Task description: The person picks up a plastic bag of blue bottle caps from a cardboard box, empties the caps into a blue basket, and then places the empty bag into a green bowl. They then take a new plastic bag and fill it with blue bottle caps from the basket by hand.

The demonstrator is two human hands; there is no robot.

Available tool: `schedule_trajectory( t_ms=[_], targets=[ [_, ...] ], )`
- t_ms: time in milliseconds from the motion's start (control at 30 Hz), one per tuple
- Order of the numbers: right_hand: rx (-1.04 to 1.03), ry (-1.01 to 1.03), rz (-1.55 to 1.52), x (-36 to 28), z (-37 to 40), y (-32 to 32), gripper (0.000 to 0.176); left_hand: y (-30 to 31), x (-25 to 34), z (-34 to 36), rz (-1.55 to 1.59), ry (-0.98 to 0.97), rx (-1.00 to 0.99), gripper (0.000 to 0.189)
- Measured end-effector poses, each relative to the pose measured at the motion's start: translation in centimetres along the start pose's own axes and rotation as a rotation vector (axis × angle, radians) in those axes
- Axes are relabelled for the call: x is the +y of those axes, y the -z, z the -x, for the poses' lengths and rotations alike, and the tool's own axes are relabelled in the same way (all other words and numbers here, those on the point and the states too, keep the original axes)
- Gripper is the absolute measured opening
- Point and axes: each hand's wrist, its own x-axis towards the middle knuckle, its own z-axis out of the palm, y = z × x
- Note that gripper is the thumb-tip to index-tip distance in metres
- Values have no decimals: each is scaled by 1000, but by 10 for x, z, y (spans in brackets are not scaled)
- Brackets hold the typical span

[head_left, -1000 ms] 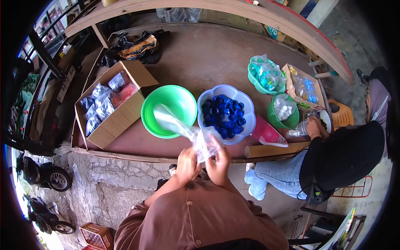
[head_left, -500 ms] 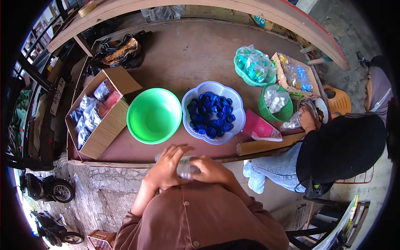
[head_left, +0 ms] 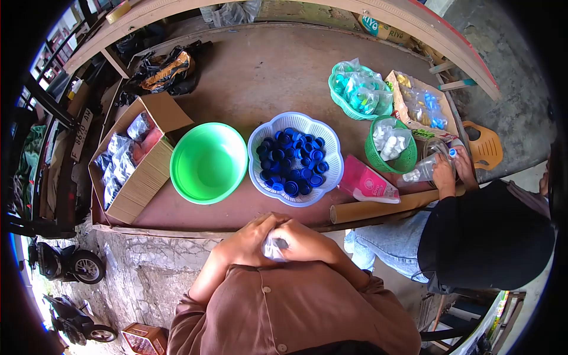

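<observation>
Close against my brown shirt, my left hand [head_left: 250, 241] and my right hand [head_left: 300, 241] come together around a clear plastic bag [head_left: 273, 247]. Both hands are closed on it, and its contents are mostly hidden by the fingers. Beyond them on the table stands a lilac scalloped basket [head_left: 335, 155] with dark blue caps [head_left: 291, 188] inside. To its left is a green bowl [head_left: 208, 163] with nothing in it.
An open cardboard box [head_left: 142, 189] of bagged items stands at the left. Green baskets [head_left: 408, 158], a box of bagged caps [head_left: 423, 106], a pink packet [head_left: 373, 183] and a cardboard tube [head_left: 378, 208] lie rightward. A co-worker's hands [head_left: 444, 174] hold a bag at the right.
My hands have come closer together around the bag, my left fingers now folded instead of raised. At the right, the co-worker's hands have moved apart, with a white-and-blue piece now showing.
</observation>
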Motion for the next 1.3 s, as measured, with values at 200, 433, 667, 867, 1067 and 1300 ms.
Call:
schedule_trajectory(
  t_ms=[200,433,667,867,1067,1300],
  targets=[
    [-170,198,-18,9,-9,13,34,14,-4,-2,149,26,-67,94],
    [385,107,-258,51,-39,51,18,27,-23,2,4,174,254,90],
    [738,-276,500,176,-125,82,21,27,-38,2,-59,173,460,98],
    [610,-740,730,178,-167,94,32,22,-46,18,-30,273,500,98],
    [632,-626,706,190,-156,97,34,20,-48,12,-24,277,538,96],
    [659,15,-552,149,-110,88,46,21,-41,-4,-62,274,615,91]
  ],
)
